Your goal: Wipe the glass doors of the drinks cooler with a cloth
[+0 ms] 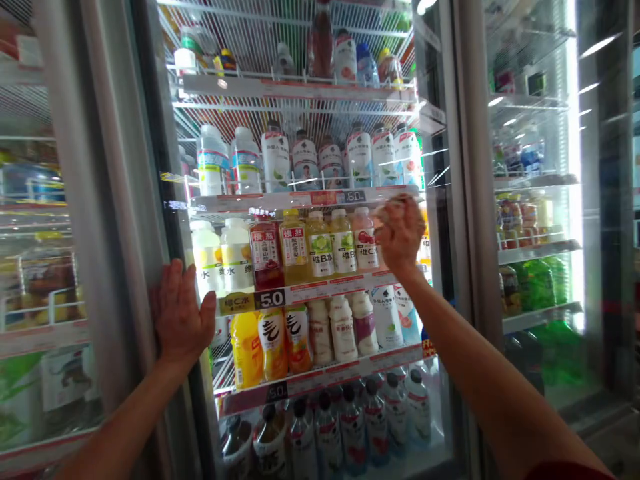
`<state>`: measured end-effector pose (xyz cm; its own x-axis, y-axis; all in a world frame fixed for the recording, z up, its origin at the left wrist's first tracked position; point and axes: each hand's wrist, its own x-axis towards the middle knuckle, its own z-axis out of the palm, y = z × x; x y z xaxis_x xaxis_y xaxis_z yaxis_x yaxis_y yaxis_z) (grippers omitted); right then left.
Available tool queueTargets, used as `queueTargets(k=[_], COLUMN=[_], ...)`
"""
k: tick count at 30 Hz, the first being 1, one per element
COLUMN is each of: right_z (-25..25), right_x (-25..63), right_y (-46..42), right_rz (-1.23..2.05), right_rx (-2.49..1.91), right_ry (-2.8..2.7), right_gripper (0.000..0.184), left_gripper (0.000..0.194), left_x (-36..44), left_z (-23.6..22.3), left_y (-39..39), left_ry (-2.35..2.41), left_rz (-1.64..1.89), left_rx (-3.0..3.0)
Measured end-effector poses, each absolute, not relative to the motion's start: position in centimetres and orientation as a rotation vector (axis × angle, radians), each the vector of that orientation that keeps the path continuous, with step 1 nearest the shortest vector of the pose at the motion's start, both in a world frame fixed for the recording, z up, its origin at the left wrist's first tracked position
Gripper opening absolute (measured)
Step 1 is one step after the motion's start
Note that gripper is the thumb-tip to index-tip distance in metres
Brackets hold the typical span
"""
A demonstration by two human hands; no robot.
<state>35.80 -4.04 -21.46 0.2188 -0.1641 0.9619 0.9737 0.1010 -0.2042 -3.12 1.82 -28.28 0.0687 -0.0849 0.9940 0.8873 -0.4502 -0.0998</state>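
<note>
My left hand (183,310) lies flat with fingers spread against the metal frame (143,267) of a glass-fronted drinks cooler. Raised in front of the glass door (320,200), my right hand (400,230) has its fingers curled in and is slightly blurred. Something pale shows at its top, but I cannot make out what it is. Behind that hand stands a bottle with a red fruit label (364,240), on the shelf with green-labelled bottles (320,247) and a dark red bottle (267,250).
Below are orange drink bottles (273,340), white bottles (343,327) and a bottom row of dark-capped bottles (350,427). White-labelled bottles (275,160) stand higher up. Further cooler sections flank this one, with a metal post (470,200) to the right.
</note>
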Motion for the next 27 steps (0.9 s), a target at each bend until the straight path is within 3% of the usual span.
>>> queueTargets(k=[4,12,15,21,27], right_z=[-21.5,-24.4,-25.6,-27.0,-28.8], right_x=[38.0,22.4,25.7,36.3,24.9], right_y=[-3.7,-3.2,-3.5,-3.5,-3.0], right_rz=[-0.973,-1.306,-1.289,-1.026,-1.127], right_rx=[-1.154,-0.971,-0.970,-1.067,-1.033], right_ry=[-0.727,-1.520,-1.442,-0.773,-1.212], right_gripper=[0.048,0.041,0.039,0.043,0.041], left_gripper=[0.056,0.056,0.057,0.059,0.058], left_x=[-3.0,-3.2,-3.2,-2.9,-2.9], left_z=[-28.3,-28.4,-28.3,-28.4,-28.3], left_y=[1.8,1.7,1.9,1.8,1.7], left_ry=[-0.855,-0.809,-0.793,-0.823,-0.832], left_rz=[-1.523,-1.522,-1.527,-1.531,-1.523], left_rx=[-1.525,-1.543,-1.534,-1.515,-1.531])
